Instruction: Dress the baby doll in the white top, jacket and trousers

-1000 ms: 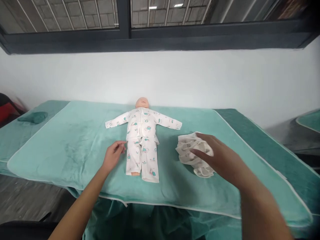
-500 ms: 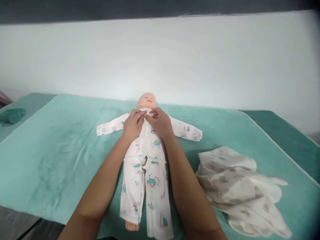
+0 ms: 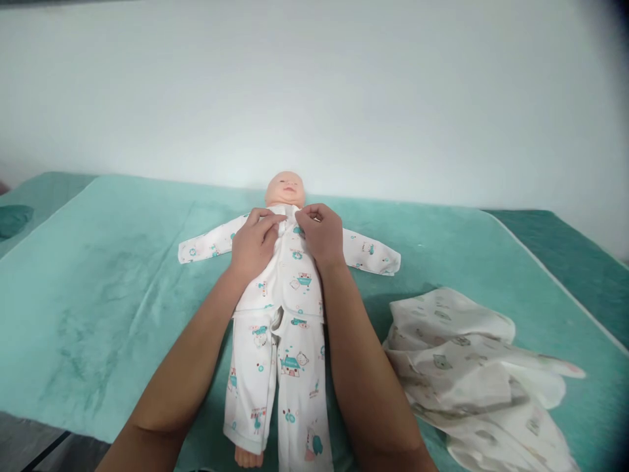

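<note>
A baby doll (image 3: 285, 187) lies on its back, dressed in a white printed long-sleeved shirt (image 3: 297, 282) and matching pants (image 3: 299, 387). Both sleeves stretch out sideways. My left hand (image 3: 253, 242) rests on the chest, thumb and index finger close together at the shirt's front edge just below the collar. Opposite it, my right hand (image 3: 323, 235) pinches the shirt near the neckline, its fingers curled. The small fastening area between the fingertips is too fine to make out. One bare foot (image 3: 248, 457) shows below a pant leg.
A crumpled white printed cloth (image 3: 472, 367) lies right of the doll. A green cover (image 3: 122, 314) spreads over the table, with a darker green section (image 3: 555, 249) at the right. Behind stands a pale wall (image 3: 314, 98). A dark green item (image 3: 14, 221) sits at the far left.
My hands have moved slightly apart at the collar, the right one shifting to the right. The camera view has tilted down a little and come closer.
</note>
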Demonstrator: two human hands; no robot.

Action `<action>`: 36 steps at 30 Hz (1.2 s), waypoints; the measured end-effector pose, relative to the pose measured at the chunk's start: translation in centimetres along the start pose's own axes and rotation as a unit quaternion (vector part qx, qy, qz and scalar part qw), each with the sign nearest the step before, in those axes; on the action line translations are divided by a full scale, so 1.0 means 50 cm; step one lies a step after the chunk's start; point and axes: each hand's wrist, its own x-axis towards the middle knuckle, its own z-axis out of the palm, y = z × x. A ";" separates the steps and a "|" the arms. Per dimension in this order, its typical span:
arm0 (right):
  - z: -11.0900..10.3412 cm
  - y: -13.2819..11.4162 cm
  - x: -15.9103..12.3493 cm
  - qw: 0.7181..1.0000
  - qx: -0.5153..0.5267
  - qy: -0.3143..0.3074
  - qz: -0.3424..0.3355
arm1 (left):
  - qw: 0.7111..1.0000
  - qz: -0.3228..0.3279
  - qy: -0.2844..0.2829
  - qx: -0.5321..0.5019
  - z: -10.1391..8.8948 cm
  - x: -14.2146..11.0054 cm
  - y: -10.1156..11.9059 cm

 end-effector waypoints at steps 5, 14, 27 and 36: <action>-0.006 -0.007 -0.025 0.998 -0.022 0.023 -0.061 | 0.999 0.029 0.012 -0.038 -0.006 -0.023 -0.002; -0.033 -0.020 -0.089 0.965 -0.137 -0.090 -0.205 | 0.992 0.073 -0.007 -0.106 -0.021 -0.055 -0.023; -0.033 -0.004 -0.114 0.988 -0.021 -0.087 -0.127 | 0.994 0.082 -0.002 -0.072 -0.022 -0.055 -0.013; -0.050 -0.018 -0.101 0.985 0.013 -0.135 -0.103 | 0.991 0.052 -0.003 -0.120 -0.027 -0.059 -0.008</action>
